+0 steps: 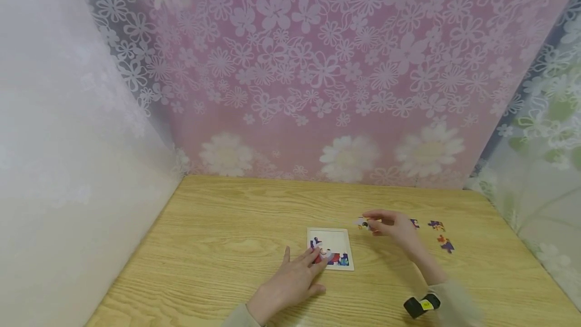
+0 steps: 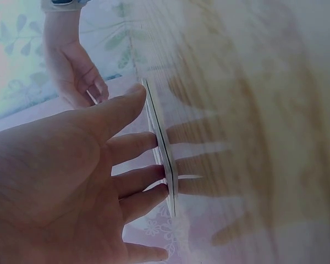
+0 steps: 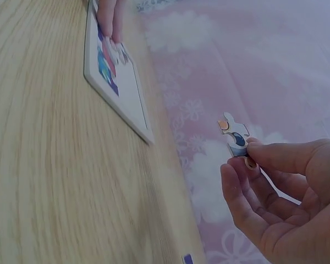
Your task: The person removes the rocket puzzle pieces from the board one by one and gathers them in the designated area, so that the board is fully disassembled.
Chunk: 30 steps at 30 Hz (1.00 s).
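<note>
A white-framed jigsaw puzzle board [image 1: 337, 240] lies on the table, with colourful pieces fitted along its lower and left parts and a bare white area above. My left hand [image 1: 292, 279] rests on its lower left with fingers spread and straight; the left wrist view shows these fingertips on the thin board [image 2: 164, 148] edge. To the right of the board, my right hand [image 1: 396, 230] pinches a puzzle piece [image 3: 237, 136] between thumb and fingers, raised off the table. White with dark and orange print, this piece is partly covered by the fingertips.
Loose puzzle pieces lie on the wooden table [image 1: 227, 226] at the right: one [image 1: 414, 223] just behind the right hand, one [image 1: 437, 225] farther right, another [image 1: 446, 244] nearer. Flower-patterned sheets [image 1: 290, 90] hang behind and at the sides.
</note>
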Each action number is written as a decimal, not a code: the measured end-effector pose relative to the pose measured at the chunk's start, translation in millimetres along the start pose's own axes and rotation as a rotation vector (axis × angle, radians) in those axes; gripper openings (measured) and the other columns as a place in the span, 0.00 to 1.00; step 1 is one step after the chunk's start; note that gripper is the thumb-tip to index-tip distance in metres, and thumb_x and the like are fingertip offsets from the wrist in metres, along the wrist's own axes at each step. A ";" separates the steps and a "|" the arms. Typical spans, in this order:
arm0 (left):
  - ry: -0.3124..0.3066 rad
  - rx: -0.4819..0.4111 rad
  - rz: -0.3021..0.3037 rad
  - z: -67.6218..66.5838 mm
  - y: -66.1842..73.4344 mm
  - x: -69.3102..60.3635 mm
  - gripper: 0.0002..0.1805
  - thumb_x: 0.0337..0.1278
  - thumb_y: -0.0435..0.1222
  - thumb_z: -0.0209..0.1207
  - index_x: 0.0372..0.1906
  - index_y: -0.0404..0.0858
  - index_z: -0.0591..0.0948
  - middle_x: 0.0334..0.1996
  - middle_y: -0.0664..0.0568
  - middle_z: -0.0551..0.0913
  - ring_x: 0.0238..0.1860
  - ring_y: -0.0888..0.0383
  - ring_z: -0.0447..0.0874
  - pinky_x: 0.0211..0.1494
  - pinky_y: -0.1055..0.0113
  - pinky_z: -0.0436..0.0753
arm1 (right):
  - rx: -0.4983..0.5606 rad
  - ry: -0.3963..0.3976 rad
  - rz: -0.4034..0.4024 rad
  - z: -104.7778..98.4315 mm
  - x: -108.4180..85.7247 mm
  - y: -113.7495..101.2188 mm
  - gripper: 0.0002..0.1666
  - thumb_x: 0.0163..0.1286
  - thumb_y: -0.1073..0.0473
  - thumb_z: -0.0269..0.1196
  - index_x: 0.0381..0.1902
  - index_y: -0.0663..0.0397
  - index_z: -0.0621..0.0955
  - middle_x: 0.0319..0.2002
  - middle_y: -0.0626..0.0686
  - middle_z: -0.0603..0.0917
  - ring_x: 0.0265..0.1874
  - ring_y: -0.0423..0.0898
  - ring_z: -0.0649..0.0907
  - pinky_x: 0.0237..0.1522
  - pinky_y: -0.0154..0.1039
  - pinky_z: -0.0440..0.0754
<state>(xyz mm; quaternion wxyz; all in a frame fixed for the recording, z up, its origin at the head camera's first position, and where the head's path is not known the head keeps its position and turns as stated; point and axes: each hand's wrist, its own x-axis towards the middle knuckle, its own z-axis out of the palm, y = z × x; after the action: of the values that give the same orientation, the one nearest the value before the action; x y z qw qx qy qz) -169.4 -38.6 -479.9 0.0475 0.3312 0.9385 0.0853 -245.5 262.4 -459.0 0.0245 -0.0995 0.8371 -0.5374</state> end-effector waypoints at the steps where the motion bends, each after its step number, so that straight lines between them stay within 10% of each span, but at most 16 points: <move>1: 0.000 -0.002 0.001 -0.1 0.0 -0.1 0.36 0.68 0.57 0.56 0.77 0.51 0.67 0.77 0.49 0.62 0.77 0.53 0.60 0.71 0.30 0.60 | -0.007 0.008 0.003 -3.1 -1.8 0.8 0.23 0.75 0.58 0.62 0.61 0.68 0.80 0.53 0.67 0.84 0.42 0.56 0.87 0.46 0.42 0.88; 30: 0.020 0.001 0.019 -0.2 0.1 -0.6 0.35 0.68 0.56 0.56 0.77 0.51 0.68 0.77 0.49 0.63 0.77 0.52 0.61 0.71 0.30 0.61 | -0.126 0.060 0.092 -83.4 -40.6 33.5 0.28 0.79 0.54 0.57 0.66 0.70 0.74 0.62 0.71 0.77 0.43 0.37 0.88 0.47 0.46 0.87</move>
<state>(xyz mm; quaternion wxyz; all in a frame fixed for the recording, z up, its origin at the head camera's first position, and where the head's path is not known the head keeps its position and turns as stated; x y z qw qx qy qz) -168.9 -38.9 -479.7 0.0373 0.3394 0.9357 0.0886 -222.8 358.3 -456.9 0.0179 -0.0460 0.8733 -0.4846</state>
